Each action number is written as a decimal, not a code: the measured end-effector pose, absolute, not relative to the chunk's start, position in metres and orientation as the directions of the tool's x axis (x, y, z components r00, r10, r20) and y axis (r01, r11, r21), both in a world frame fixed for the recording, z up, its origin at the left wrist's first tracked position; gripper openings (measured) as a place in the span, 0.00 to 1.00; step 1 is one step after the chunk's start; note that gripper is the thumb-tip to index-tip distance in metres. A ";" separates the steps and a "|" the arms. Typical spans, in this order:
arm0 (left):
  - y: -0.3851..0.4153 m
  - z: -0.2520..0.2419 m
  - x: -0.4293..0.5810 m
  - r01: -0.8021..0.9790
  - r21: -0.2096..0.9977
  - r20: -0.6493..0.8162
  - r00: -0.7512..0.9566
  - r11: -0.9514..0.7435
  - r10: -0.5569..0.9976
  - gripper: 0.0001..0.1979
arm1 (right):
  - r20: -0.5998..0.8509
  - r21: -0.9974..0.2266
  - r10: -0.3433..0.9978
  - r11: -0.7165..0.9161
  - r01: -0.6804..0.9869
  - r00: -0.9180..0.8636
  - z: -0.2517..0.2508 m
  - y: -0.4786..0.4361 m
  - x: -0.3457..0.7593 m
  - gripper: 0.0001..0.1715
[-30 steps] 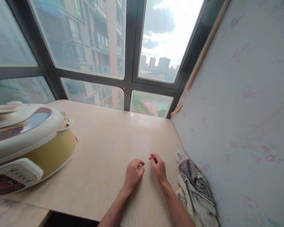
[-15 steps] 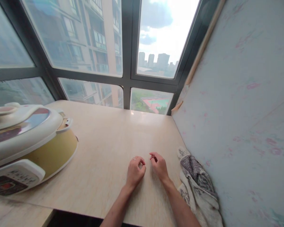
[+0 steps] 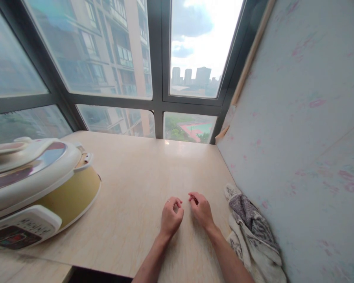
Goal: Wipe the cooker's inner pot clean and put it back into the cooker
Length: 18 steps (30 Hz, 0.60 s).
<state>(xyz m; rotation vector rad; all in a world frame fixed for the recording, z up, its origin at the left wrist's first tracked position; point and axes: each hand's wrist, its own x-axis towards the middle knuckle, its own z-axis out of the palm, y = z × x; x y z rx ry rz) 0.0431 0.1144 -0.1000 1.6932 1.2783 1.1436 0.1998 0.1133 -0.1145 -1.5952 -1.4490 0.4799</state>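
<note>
My left hand (image 3: pixel 171 217) hovers at or rests on the pale tabletop (image 3: pixel 129 212), its fingers curled in toward the thumb and a ring on one finger. Facing it across a small gap, my right hand (image 3: pixel 201 208) has its fingers bent toward the thumb. Both look closed in a loose pinch. Whether anything small is between the fingertips, I cannot make out. To the right of my right forearm lies a crumpled grey and white patterned cloth (image 3: pixel 250 220), apart from the hand.
A large white and yellow electric cooker (image 3: pixel 73 196) with a control panel stands at the left. Dark-framed windows (image 3: pixel 157 78) close off the back. A flowered, papered wall (image 3: pixel 312 137) runs along the right. A dark gap (image 3: pixel 97 275) shows at the table's front edge.
The view has shifted slightly, so the cooker, cloth and hands sit a little lower and further right. Both hands keep nearly the same curled pose and spacing.
</note>
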 end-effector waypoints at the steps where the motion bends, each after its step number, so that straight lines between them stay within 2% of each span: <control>1: 0.114 -0.100 0.043 0.326 0.912 0.224 0.114 -0.249 0.968 0.04 | 0.280 -0.807 0.931 0.096 0.583 0.235 -0.115 0.113 0.200 0.19; 18: 0.115 -0.105 0.044 0.325 0.921 0.209 0.054 -0.215 0.976 0.06 | 0.277 -0.803 0.934 0.096 0.588 0.225 -0.115 0.113 0.199 0.19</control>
